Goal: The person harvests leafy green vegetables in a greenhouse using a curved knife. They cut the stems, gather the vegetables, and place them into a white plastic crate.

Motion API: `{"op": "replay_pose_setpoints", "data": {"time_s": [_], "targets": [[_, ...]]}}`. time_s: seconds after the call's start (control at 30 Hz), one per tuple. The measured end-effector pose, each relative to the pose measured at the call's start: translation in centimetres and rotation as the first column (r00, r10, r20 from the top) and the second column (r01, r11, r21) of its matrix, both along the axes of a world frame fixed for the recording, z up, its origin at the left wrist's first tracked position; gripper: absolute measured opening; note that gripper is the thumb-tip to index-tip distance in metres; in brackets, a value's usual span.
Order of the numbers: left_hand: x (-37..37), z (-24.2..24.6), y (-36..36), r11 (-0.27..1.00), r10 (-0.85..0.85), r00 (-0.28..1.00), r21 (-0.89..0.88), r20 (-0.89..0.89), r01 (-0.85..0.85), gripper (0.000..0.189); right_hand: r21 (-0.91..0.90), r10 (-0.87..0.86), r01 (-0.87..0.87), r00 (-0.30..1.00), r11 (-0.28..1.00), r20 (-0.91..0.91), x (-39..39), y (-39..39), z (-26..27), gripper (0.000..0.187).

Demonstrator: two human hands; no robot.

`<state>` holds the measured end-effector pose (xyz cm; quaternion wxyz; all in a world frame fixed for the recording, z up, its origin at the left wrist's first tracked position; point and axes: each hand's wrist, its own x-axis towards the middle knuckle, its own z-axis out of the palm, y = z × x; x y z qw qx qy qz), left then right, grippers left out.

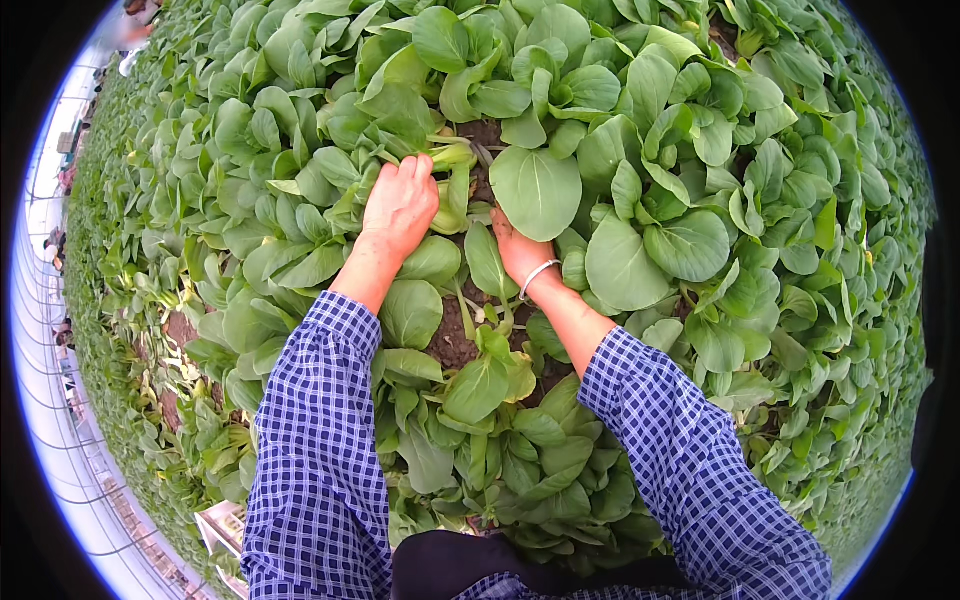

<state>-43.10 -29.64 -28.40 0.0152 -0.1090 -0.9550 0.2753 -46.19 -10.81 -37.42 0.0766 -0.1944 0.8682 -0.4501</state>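
My left hand (405, 196) is closed around the leaves of a bok choy plant, whose pale green stalk base (452, 201) shows just right of my fingers. The plant leans over to the left, near the soil. On the right, my right hand (519, 251), with a silver bangle (538, 279) at the wrist, reaches low among the plants. A broad bok choy leaf (536, 193) covers most of its fingers, so whether it holds anything is hidden. A thin greyish strip (484, 154) lies by the stalk base; I cannot tell what it is.
Dense bok choy plants (660, 247) surround both hands. Brown soil (452, 336) shows between my forearms, with loose stems over it. A white crate (223, 529) stands at the lower left. Along the left rim runs a greenhouse wall with hoops (45, 300); blurred people appear far off there.
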Motion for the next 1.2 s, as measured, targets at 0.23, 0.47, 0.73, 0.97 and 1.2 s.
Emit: {"op": "replay_pose_setpoints", "data": {"time_s": [0.23,0.47,0.73,0.97,1.2], "targets": [[0.9,0.9,-0.4,0.998,0.036,0.999,0.051,0.016,-0.037,0.013,-0.132,0.096,-0.091,0.995,0.987,0.036,-0.8,1.4,0.0,0.026],[9.9,8.3,2.9,0.95,0.037,0.95,0.306,-0.311,0.063,0.022,-0.603,0.203,0.347,0.724,0.719,0.659,3.8,3.3,8.9,0.037],[16.6,11.7,8.0,0.866,-0.026,0.949,0.466,-0.315,0.179,0.027,-0.71,0.459,0.37,0.568,0.599,0.683,6.3,5.7,16.4,0.037],[20.0,14.8,11.2,0.699,0.1,0.987,0.715,-0.126,0.02,0.032,-0.618,0.167,0.361,0.758,0.698,0.631,9.5,7.6,15.6,0.034],[20.5,13.9,11.8,0.567,-0.027,0.994,0.821,0.109,-0.074,0.032,-0.572,0.384,0.117,0.631,0.812,0.674,12.4,9.3,18.2,0.031]]}}
